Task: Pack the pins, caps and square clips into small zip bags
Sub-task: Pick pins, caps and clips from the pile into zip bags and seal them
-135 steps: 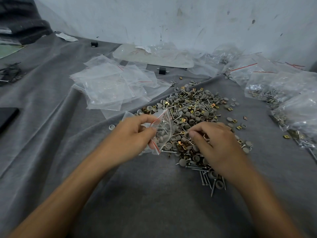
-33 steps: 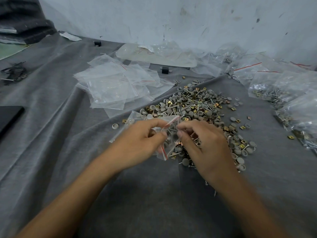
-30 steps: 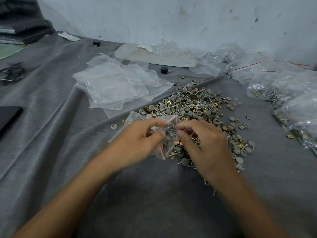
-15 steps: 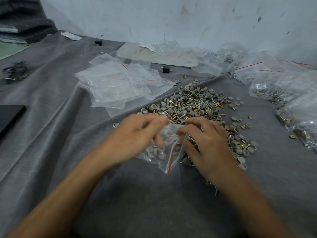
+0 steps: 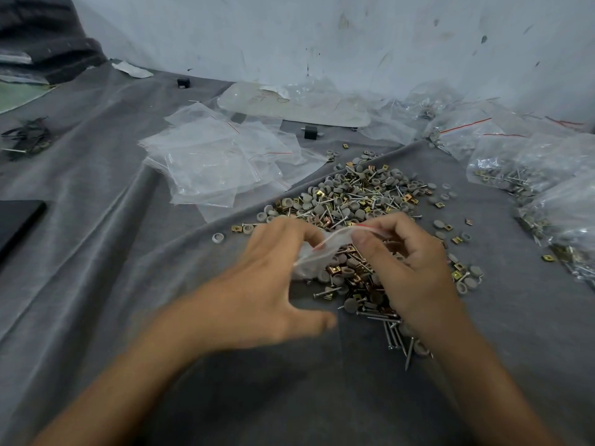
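Observation:
A small clear zip bag (image 5: 322, 254) with a red strip, holding grey caps and brass clips, hangs just above the pile of pins, caps and square clips (image 5: 354, 196) on the grey cloth. My right hand (image 5: 409, 265) pinches the bag's red zip edge between thumb and fingers. My left hand (image 5: 267, 284) is blurred; its fingers lie against the bag's left end and its thumb is spread wide, away from the bag. More pins (image 5: 397, 339) lie below my right hand.
A stack of empty zip bags (image 5: 219, 162) lies at the back left of the pile. Filled bags (image 5: 528, 162) crowd the right side. A large flat bag (image 5: 289, 104) lies by the wall, and a dark flat object (image 5: 17, 220) sits at the left edge.
The bag has turned so its zip edge faces up. My right hand has taken hold of the red strip, and my left thumb has come off the bag and spread out.

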